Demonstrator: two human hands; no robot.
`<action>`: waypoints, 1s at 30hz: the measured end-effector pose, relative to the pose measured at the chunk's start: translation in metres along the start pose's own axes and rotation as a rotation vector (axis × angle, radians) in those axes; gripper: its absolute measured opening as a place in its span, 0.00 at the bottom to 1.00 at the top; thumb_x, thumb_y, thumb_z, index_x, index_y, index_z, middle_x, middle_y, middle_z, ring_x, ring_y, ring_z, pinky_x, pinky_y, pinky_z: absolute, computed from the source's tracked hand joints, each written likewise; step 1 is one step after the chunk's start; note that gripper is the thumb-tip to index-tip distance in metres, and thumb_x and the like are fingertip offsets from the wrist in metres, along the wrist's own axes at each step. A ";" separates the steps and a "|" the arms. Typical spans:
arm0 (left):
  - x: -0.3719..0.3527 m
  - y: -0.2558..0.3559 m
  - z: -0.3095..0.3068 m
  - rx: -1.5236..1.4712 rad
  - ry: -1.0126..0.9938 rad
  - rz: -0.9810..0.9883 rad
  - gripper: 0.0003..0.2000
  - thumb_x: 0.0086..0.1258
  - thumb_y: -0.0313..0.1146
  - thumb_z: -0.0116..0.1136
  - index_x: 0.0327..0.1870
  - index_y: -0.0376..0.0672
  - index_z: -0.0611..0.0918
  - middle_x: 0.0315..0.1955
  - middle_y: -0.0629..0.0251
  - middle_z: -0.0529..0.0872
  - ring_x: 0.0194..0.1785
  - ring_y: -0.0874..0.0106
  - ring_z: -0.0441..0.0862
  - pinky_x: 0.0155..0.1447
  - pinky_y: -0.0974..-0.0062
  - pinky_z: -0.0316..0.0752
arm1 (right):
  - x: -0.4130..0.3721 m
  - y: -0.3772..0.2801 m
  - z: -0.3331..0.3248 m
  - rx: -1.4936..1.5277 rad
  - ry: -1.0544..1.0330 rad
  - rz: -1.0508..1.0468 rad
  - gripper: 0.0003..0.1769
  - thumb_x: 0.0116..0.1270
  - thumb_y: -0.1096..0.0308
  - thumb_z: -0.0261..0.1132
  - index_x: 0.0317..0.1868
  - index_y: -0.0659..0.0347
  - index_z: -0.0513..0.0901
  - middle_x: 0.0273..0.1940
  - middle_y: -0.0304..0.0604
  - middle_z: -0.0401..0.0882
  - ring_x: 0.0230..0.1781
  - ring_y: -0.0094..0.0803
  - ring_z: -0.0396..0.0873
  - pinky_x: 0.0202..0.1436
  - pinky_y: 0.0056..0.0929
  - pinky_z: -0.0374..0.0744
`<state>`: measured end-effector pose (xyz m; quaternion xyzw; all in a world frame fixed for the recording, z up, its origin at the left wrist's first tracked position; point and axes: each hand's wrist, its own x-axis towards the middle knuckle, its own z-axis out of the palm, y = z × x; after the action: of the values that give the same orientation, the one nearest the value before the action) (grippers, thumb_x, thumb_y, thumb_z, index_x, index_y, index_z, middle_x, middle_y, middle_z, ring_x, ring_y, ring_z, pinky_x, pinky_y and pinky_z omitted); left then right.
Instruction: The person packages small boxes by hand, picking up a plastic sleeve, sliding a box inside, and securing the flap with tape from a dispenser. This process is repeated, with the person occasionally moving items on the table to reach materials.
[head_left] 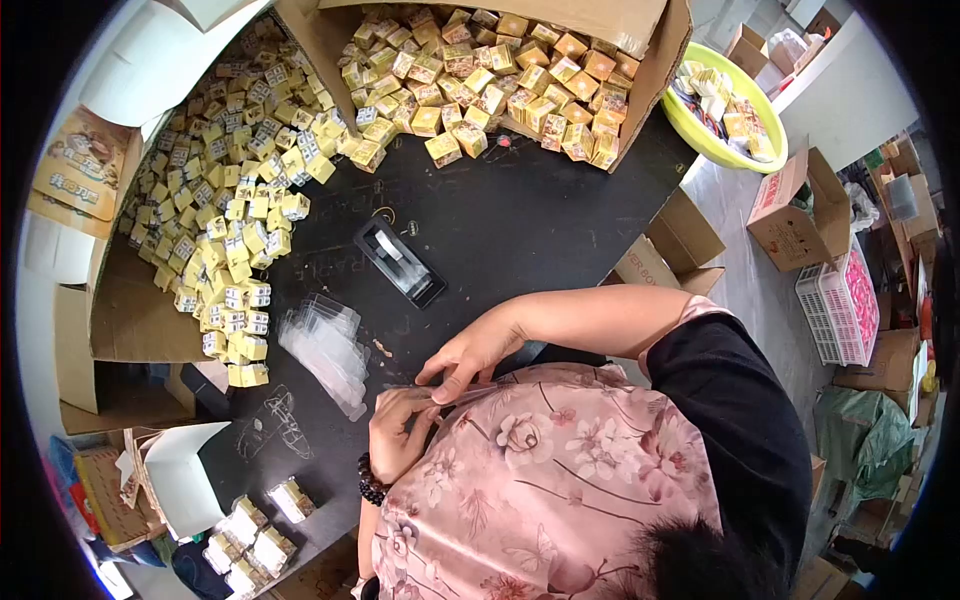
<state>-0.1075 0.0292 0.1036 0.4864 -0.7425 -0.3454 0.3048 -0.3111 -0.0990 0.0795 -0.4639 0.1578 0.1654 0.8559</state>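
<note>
My left hand (398, 432), with a dark bead bracelet at the wrist, is closed close to my body at the table's edge. My right hand (468, 358) meets it, thumb and fingers pinched together. Between them is what looks like a clear plastic sleeve (466, 394), partly hidden by the fingers. Just beyond my left hand, a fanned stack of clear plastic sleeves (328, 352) lies on the black table (470, 235). Farther off sits a black tray-like holder (400, 262) with a whitish strip in it.
Many small yellow boxes (235, 200) spill from a carton at left; more boxes (480, 85) fill another carton (655, 85) at the back. A yellow-green basin (690, 135) stands at the back right. Wrapped packs (250, 545) sit at the lower left beside a white box (185, 480).
</note>
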 end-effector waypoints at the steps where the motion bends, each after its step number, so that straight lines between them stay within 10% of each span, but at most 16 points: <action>1: 0.001 -0.001 0.002 -0.002 -0.002 0.001 0.05 0.61 0.23 0.66 0.37 0.40 0.85 0.42 0.62 0.88 0.46 0.62 0.83 0.57 0.67 0.71 | -0.005 -0.004 0.000 -0.058 -0.003 -0.011 0.52 0.63 0.53 0.73 0.76 0.69 0.52 0.61 0.56 0.74 0.57 0.36 0.77 0.56 0.32 0.78; 11: 0.003 0.000 0.001 -0.114 -0.082 -0.030 0.09 0.58 0.23 0.71 0.39 0.37 0.85 0.48 0.54 0.86 0.52 0.63 0.83 0.55 0.70 0.75 | -0.016 -0.016 0.004 -0.677 0.305 -0.216 0.44 0.59 0.57 0.76 0.69 0.70 0.66 0.44 0.49 0.86 0.40 0.36 0.85 0.43 0.30 0.81; 13: -0.003 -0.008 0.004 -0.112 -0.124 -0.091 0.09 0.59 0.24 0.71 0.40 0.36 0.85 0.49 0.54 0.86 0.53 0.64 0.82 0.56 0.71 0.75 | -0.039 -0.015 -0.002 -0.683 0.570 -0.364 0.40 0.59 0.56 0.76 0.66 0.68 0.70 0.47 0.50 0.85 0.41 0.37 0.85 0.45 0.32 0.81; 15: -0.005 -0.012 0.009 -0.386 -0.102 -0.082 0.06 0.64 0.23 0.66 0.41 0.37 0.86 0.51 0.54 0.85 0.53 0.69 0.82 0.58 0.73 0.75 | -0.081 -0.012 -0.039 -1.200 1.272 -0.472 0.29 0.61 0.59 0.72 0.58 0.66 0.76 0.53 0.56 0.79 0.54 0.50 0.79 0.58 0.41 0.78; 17: -0.012 -0.026 0.021 -0.589 -0.174 -0.168 0.07 0.69 0.23 0.61 0.45 0.36 0.85 0.53 0.55 0.84 0.53 0.71 0.82 0.59 0.74 0.74 | -0.134 -0.005 -0.073 -1.227 1.921 -0.059 0.25 0.61 0.66 0.68 0.58 0.66 0.75 0.59 0.57 0.74 0.61 0.54 0.71 0.63 0.43 0.74; 20: -0.006 -0.024 0.027 -0.829 -0.282 -0.271 0.11 0.76 0.25 0.52 0.55 0.35 0.81 0.55 0.55 0.83 0.54 0.72 0.81 0.60 0.74 0.74 | -0.191 0.055 -0.154 -1.717 2.330 0.282 0.19 0.60 0.73 0.61 0.52 0.70 0.76 0.50 0.54 0.77 0.53 0.47 0.76 0.52 0.41 0.79; 23: -0.005 -0.022 0.028 -1.011 -0.312 -0.397 0.17 0.79 0.28 0.48 0.65 0.34 0.73 0.57 0.54 0.81 0.55 0.72 0.80 0.61 0.74 0.74 | -0.185 0.068 -0.145 -1.593 2.163 0.583 0.17 0.63 0.72 0.57 0.52 0.69 0.77 0.50 0.50 0.77 0.52 0.43 0.78 0.49 0.39 0.79; 30: -0.012 -0.023 0.020 -1.052 0.090 -0.421 0.22 0.78 0.28 0.51 0.69 0.30 0.68 0.54 0.52 0.84 0.57 0.69 0.81 0.62 0.73 0.73 | -0.182 0.058 -0.102 -1.108 2.061 0.031 0.31 0.52 0.75 0.73 0.56 0.64 0.68 0.52 0.56 0.73 0.45 0.55 0.80 0.47 0.42 0.80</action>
<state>-0.1074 0.0386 0.0715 0.4208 -0.3438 -0.7010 0.4619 -0.5108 -0.1803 0.0602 -0.6862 0.6892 -0.2324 0.0018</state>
